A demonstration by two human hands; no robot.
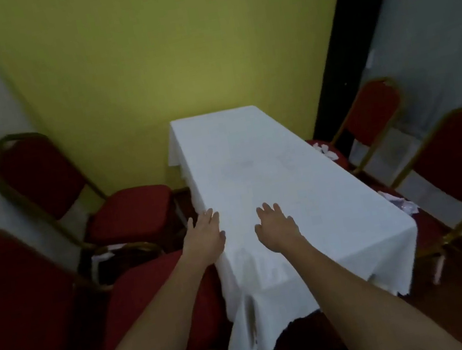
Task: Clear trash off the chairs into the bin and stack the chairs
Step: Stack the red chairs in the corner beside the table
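Both hands reach out empty, fingers spread: left hand (204, 235) at the counter's (302, 193) left edge, right hand (277, 226) over it. Crumpled paper trash (326, 151) waits on chairs (460, 159) along its right edge.

Light: dim, flat, brightest on the white tablecloth (287, 196).
Focus: soft throughout, motion-blurred.
Edges: wide-angle bending, corners darker.

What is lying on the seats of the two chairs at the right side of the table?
White crumpled paper lies on the far right seat and on the near right seat. The tablecloth hides the inner part of both seats, so more trash may be there.
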